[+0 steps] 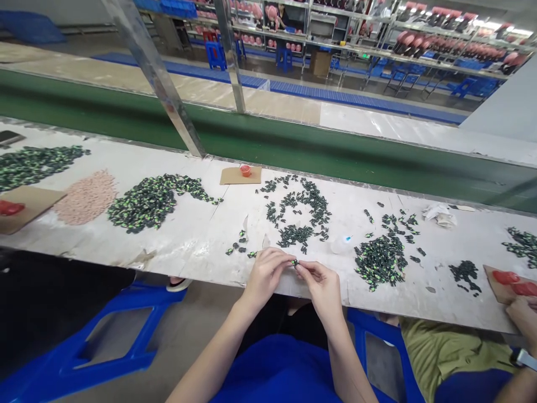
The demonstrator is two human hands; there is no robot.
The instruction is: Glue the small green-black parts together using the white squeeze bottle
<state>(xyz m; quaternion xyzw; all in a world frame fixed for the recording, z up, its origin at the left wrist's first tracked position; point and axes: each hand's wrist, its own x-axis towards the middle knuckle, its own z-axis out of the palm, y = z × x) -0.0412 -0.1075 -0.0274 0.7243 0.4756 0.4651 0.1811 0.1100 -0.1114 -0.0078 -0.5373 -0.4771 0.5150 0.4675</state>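
Note:
Both my hands meet over the near edge of the table, pinching one small dark green piece with bright green marks (pixel 295 262). My left hand (pixel 267 272) has its fingertips closed on the piece's left side. From the right, my right hand (pixel 321 282) grips it between thumb and finger. Just beyond lies a ring of small dark pieces (pixel 316 204). A few green-marked pieces (pixel 241 242) are scattered left of my left hand. To the right of my right hand is a heap of dark and bright green pieces (pixel 380 260).
A small clear bottle with a blue tip (pixel 342 243) lies past my right hand. Cardboard (pixel 229 176) bears a red cup (pixel 245 170). Farther left are a green pile (pixel 142 204) and a pink pile (pixel 86 198). A co-worker's hand (pixel 524 316) is at far right. A metal post (pixel 159 84) rises behind.

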